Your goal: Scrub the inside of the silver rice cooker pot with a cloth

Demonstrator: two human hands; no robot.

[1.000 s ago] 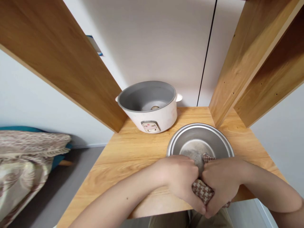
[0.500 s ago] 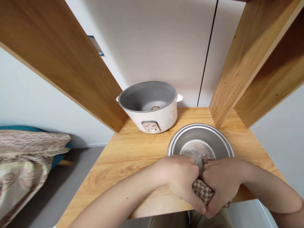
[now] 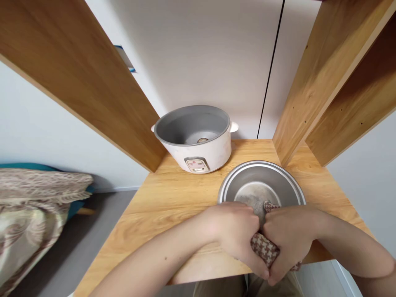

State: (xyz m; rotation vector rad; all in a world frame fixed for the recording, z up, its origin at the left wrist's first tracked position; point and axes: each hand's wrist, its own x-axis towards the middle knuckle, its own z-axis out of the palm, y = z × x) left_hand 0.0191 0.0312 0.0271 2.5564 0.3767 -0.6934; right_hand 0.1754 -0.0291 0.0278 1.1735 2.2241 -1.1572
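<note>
My left hand point(image 3: 238, 235) and right hand point(image 3: 292, 237) meet knuckle to knuckle at the front edge of the wooden table point(image 3: 161, 206), both curled tight around a brown-and-white houndstooth cloth point(image 3: 265, 251) bunched between them. The cloth sits at the near rim of a round metal pot point(image 3: 262, 181), one corner poking over into its bowl. Behind, toward the wall, a white rice cooker point(image 3: 213, 154) stands open, well apart from my hands. Wooden shelf boards point(image 3: 93, 95) rise on either side; patterned bedding point(image 3: 34, 206) lies far left
</note>
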